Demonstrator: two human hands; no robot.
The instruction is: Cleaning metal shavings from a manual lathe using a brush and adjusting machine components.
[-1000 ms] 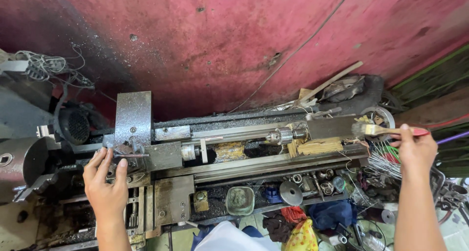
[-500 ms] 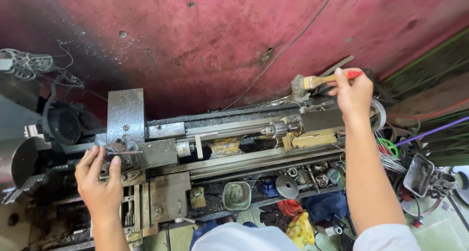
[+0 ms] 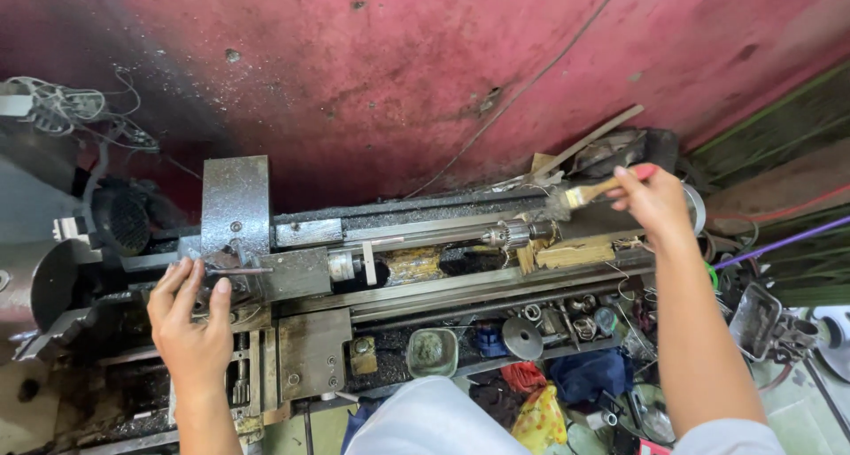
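Brush (image 3: pixel 586 192) pinched in my right hand (image 3: pixel 655 200) over the lathe (image 3: pixel 398 282), left hand (image 3: pixel 190 327) resting spread on the carriage (image 3: pixel 301 273); sweeping chips seems underway, needing light strokes.

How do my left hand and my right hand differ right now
The left hand lies spread on the lathe carriage, holding nothing; the right hand is raised at the far end, gripping a paintbrush. The left arm shows bare; the right shows a white sleeve. Both are over the lathe.

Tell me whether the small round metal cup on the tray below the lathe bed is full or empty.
Not empty: the small round metal cup stands upright, and greyish-green matter covers its inside. What that matter is, cannot tell.
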